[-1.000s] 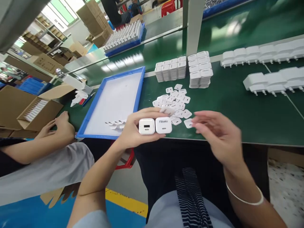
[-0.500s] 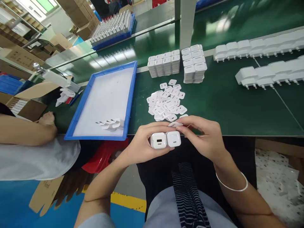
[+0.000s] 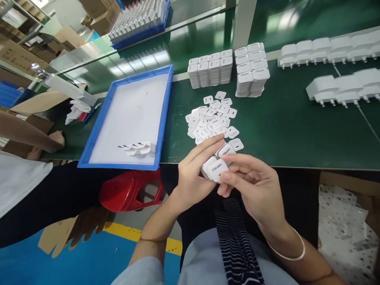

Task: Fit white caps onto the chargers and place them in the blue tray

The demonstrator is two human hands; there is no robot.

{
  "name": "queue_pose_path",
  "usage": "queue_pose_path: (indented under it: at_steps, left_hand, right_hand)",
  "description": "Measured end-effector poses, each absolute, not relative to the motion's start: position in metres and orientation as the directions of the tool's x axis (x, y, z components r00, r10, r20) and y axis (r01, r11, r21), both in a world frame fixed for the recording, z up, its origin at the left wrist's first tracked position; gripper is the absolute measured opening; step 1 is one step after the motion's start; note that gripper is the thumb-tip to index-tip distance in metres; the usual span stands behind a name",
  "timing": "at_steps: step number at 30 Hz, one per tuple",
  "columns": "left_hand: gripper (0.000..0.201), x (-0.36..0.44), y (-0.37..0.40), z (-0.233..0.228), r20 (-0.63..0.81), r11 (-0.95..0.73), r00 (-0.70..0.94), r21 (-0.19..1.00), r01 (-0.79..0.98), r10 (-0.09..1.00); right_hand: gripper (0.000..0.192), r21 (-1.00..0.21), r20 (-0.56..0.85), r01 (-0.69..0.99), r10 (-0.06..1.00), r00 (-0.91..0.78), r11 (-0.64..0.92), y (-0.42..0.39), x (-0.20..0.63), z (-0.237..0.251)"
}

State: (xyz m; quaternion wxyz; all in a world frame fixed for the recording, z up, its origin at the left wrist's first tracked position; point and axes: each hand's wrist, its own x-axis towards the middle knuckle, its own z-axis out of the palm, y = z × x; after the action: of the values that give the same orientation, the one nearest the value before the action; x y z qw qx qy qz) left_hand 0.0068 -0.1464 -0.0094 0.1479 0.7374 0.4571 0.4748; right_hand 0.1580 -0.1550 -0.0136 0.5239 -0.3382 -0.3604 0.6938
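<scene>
My left hand (image 3: pixel 194 174) and my right hand (image 3: pixel 255 186) both grip two white chargers (image 3: pixel 217 162) held side by side just below the table's front edge; the nearer one shows a printed brand name. Right behind the hands a loose heap of small white labels (image 3: pixel 212 118) lies on the green table (image 3: pixel 285 126). Left of it a blue tray (image 3: pixel 164 103) holds a short row of white chargers (image 3: pixel 138 149) at its near end.
Stacks of white pieces (image 3: pixel 228 69) stand at the back; rows of white chargers (image 3: pixel 338 85) lie at the right. A co-worker's arm (image 3: pixel 29 136) rests at the left by cardboard boxes. A red stool (image 3: pixel 130 190) stands under the table.
My right hand came from the table to the two chargers and now grips them with the left. The pair has tilted, so the branded face shows instead of the port.
</scene>
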Motion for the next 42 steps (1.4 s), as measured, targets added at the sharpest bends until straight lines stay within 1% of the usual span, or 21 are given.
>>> queue_pose_path:
  at_steps: [6,12,18,26,34,36,38,41,42]
  left_hand:
    - [0.042,0.006,-0.149,-0.008,0.584,-0.557,0.167,0.593,0.582,0.795]
    - [0.042,0.003,-0.150,-0.011,0.598,-0.580,0.189,0.572,0.580,0.779]
    - [0.041,0.000,-0.149,-0.013,0.641,-0.626,0.225,0.509,0.590,0.734]
    - [0.042,0.000,-0.148,-0.013,0.667,-0.667,0.262,0.471,0.577,0.697]
    - [0.046,-0.003,-0.146,-0.020,0.680,-0.686,0.280,0.448,0.572,0.678]
    - [0.047,-0.002,-0.145,-0.020,0.676,-0.686,0.282,0.454,0.568,0.680]
    - [0.046,-0.002,-0.145,-0.020,0.660,-0.668,0.264,0.487,0.563,0.703]
    - [0.041,0.001,-0.145,-0.021,0.608,-0.602,0.189,0.600,0.526,0.771]
    - [0.040,0.002,-0.145,-0.021,0.585,-0.575,0.160,0.645,0.504,0.795]
  right_hand:
    - [0.024,-0.849,-0.089,-0.483,0.959,-0.267,-0.214,-0.153,0.156,-0.012]
    - [0.025,-0.839,-0.086,-0.494,0.951,-0.295,-0.229,-0.155,0.155,-0.014]
    - [0.025,-0.838,-0.084,-0.489,0.943,-0.321,-0.242,-0.153,0.155,-0.013]
    - [0.047,-0.812,-0.172,-0.471,0.912,-0.372,-0.345,-0.148,0.158,-0.012]
    - [0.050,-0.789,-0.218,-0.462,0.888,-0.405,-0.405,-0.145,0.159,-0.012]
    - [0.051,-0.800,-0.219,-0.450,0.891,-0.397,-0.397,-0.144,0.157,-0.013]
    - [0.054,-0.823,-0.225,-0.426,0.905,-0.362,-0.375,-0.144,0.155,-0.014]
    - [0.059,-0.859,-0.237,-0.385,0.929,-0.285,-0.337,-0.145,0.152,-0.016]
    - [0.058,-0.867,-0.233,-0.377,0.934,-0.272,-0.326,-0.145,0.152,-0.016]
